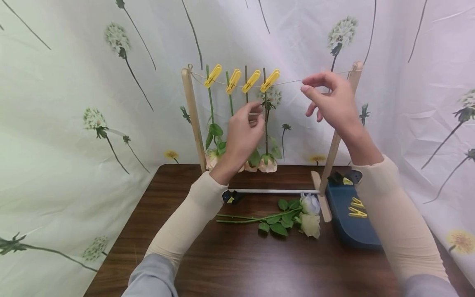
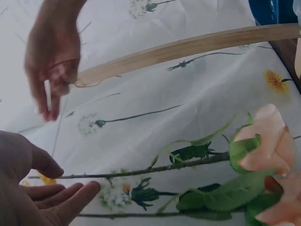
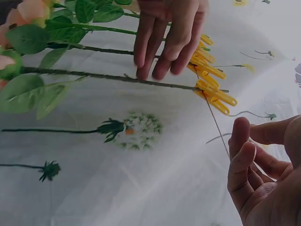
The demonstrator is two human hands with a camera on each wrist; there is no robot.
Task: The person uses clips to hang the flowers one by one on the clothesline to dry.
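Yellow clothespins (image 1: 270, 81) clip several rose stems (image 3: 108, 76) upside down to a thin string (image 1: 289, 82). The peach rose heads (image 2: 265, 141) hang at the bottom, some partly hidden by an arm. My left hand (image 1: 245, 128) is beside the rightmost hanging stem, fingers loosely bent, with a gap between thumb and fingers in the left wrist view. Farther right, my right hand (image 1: 334, 99) is raised at the string, its thumb and index tips slightly apart. No clothespin or flower shows in either hand.
Wooden posts (image 1: 193, 115) hold the string, joined by a white rod (image 1: 274, 191) low down. Two pale roses (image 1: 310, 225) lie on the brown table (image 1: 237, 260) in front. A blue tray (image 1: 352, 231) at the right holds yellow clothespins (image 1: 357, 212). Patterned cloth (image 1: 74, 165) hangs behind.
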